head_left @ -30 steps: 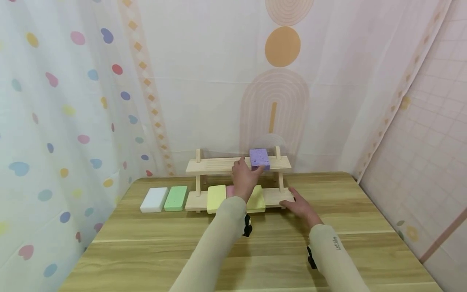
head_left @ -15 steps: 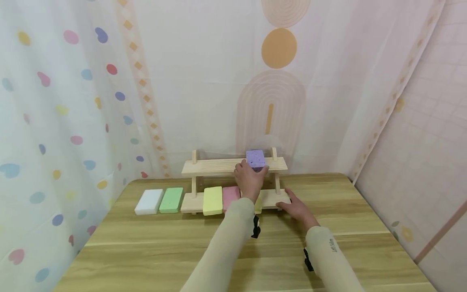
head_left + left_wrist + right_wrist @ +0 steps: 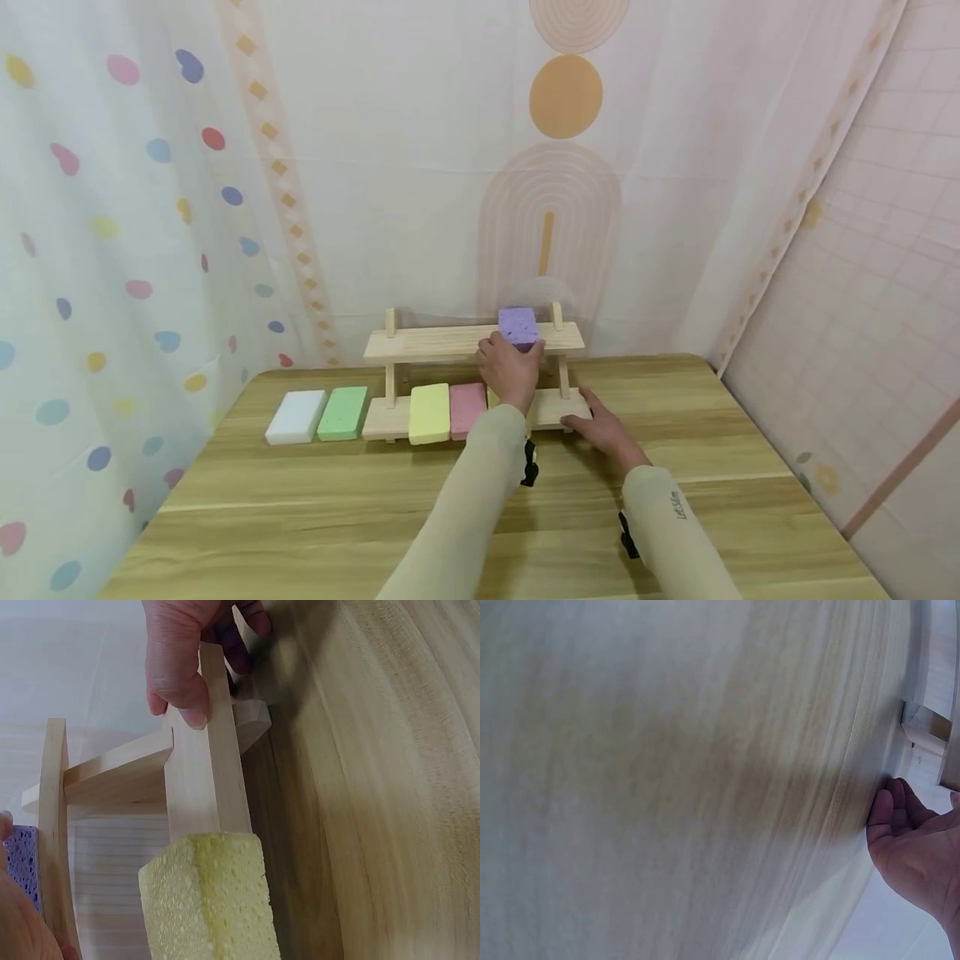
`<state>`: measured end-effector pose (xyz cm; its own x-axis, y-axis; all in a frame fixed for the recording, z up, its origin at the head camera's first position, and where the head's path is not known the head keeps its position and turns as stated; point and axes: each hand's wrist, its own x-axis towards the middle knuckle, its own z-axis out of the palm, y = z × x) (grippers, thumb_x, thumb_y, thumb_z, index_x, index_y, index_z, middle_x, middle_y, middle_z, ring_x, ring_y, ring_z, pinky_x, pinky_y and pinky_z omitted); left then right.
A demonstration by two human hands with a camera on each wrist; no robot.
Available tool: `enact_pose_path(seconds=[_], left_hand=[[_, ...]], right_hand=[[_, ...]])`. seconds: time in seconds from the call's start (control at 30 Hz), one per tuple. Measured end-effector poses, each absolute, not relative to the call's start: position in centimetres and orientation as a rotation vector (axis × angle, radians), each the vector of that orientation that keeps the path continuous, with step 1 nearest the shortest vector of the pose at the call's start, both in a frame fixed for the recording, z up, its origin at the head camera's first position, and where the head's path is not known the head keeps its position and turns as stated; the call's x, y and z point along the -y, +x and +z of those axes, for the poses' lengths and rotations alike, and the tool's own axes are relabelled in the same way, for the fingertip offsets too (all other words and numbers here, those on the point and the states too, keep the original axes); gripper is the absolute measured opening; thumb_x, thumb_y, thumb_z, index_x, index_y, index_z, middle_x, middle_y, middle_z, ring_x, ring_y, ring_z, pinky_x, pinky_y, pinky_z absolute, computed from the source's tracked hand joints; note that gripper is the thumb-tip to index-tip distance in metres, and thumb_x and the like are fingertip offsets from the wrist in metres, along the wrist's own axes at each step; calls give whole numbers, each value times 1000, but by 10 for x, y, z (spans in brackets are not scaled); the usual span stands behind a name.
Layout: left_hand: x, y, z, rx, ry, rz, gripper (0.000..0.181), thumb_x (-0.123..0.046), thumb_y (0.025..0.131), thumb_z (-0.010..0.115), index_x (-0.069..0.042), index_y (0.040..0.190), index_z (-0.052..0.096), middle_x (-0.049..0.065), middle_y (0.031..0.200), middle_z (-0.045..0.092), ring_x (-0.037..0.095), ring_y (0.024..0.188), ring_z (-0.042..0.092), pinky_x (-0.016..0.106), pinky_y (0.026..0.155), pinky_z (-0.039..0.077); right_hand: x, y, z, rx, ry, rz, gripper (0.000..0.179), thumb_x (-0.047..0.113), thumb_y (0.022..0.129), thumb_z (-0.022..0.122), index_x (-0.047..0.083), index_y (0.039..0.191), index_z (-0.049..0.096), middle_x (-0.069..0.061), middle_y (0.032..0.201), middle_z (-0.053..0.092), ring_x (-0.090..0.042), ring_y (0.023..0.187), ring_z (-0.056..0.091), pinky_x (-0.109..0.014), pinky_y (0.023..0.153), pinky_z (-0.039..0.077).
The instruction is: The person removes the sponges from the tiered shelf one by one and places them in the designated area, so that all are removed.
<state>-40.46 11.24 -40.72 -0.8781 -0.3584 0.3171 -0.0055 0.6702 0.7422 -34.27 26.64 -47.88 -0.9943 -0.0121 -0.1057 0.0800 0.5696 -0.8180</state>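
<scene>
because it is pitted all over with small holes, the purple sponge looks light, springy and dry, likely to squash under a hard squeeze but hard to break, with a rough skin that should grip rather than slip. it sits towards the right end of the upper board of the wooden rack. its two side edges near the front seem the best hold, with a soft pinch; that is where the left hand has it, fingers on the left side, thumb on the right, set only as wide as the sponge. below, the lower board carries a yellow sponge, a pink sponge just right of it and another yellow block, mostly hidden behind the left wrist in the head view. at this board's right end the right hand grips the wood, thumb on top; the rack looks stiff and fairly light. farther left, a green sponge and a white block lie on the bench.
</scene>
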Motion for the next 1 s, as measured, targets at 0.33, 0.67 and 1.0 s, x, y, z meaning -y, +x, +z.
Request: enact_pose_path(seconds=[0.33, 0.67, 1.0], left_hand=[[-110, -405, -402, 2439, 300, -1097, 71, -51, 77, 81, 2, 118, 56, 18, 109, 54, 33, 102, 52, 47, 87, 47], [-106, -401, -401, 2446, 333, -1111, 68, -46, 78, 80, 3, 116, 55, 18, 110, 53, 33, 103, 51, 49, 90, 45], [-87, -398, -408, 2475, 164, -1249, 69, -48, 80, 77, 1, 123, 53, 13, 110, 48, 31, 99, 48, 48, 83, 46]], right_hand=[[-265, -340, -476, -2692, 54, -1419, 83, 39, 97, 59, 7, 159, 13, -27, 159, 19, -49, 143, 20, -63, 112, 21], [-263, -344, -485, -2671, 56, -1476, 88, 40, 93, 63, 8, 159, 16, -26, 158, 22, -46, 142, 24, -61, 112, 22], [-265, -341, -485, -2683, 57, -1472, 86, 43, 95, 61, 9, 159, 14, -28, 158, 21, -51, 141, 22, -65, 110, 22]])
